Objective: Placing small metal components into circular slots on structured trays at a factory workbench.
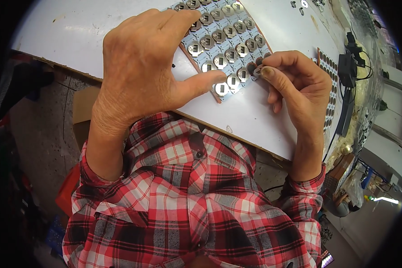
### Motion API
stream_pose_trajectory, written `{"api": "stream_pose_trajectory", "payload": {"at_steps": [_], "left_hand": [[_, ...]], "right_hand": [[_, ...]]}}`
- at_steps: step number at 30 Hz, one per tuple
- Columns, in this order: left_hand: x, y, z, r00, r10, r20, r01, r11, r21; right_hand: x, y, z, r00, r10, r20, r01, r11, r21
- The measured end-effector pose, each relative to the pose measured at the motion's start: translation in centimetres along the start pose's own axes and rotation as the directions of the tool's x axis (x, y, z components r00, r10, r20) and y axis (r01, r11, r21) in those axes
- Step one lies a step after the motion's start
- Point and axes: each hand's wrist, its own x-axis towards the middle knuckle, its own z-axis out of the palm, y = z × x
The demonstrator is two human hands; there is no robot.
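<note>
A panel of small joined circuit boards (pixel 232 55) lies on the white table, with rows of round silver metal clips on it. My left hand (pixel 140 62) spreads over the panel's left edge, fingers and thumb apart, holding nothing. The thumb tip is close to a silver clip (pixel 233 81) in the nearest row. At the panel's right near corner, my right hand (pixel 294 82) is closed in a pinch, thumb against forefinger. A small metal piece (pixel 257 71) shows at those fingertips, partly hidden. Dark round spots without clips appear beside it.
Another panel with dark round spots (pixel 329 89) lies at the table's right side, next to a black box with cables (pixel 347 67). Loose small metal parts (pixel 304 4) lie at the far side. The white table's (pixel 236 117) near edge runs in front of my body. A cardboard box (pixel 85 105) stands below, left.
</note>
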Motion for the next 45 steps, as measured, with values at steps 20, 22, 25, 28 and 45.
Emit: {"api": "stream_pose_trajectory", "payload": {"at_steps": [20,22,25,28,45], "left_hand": [[0.3,0.9,0.5,0.998,-0.058,-0.006,0.058,0.993,0.107],[0.3,0.8,0.5,0.998,-0.059,-0.011,0.060,0.992,0.115],[-0.2,0.4,0.6,0.996,-0.091,-0.002,0.090,0.988,0.126],[-0.2,0.2,1.0,0.994,-0.107,0.001,0.106,0.987,0.121],[-0.2,0.6,0.7,0.990,-0.131,-0.048,0.133,0.990,0.046]], "right_hand": [[1.0,1.5,-0.5,0.956,-0.260,0.138,0.283,0.939,-0.195],[0.9,1.2,0.1,0.980,-0.189,0.067,0.198,0.965,-0.174],[1.2,1.2,0.0,0.961,-0.254,0.110,0.275,0.916,-0.293],[1.7,1.7,-0.4,0.941,-0.305,0.147,0.336,0.899,-0.282],[1.0,0.0,-0.5,0.960,-0.223,0.168,0.267,0.909,-0.320]]}}
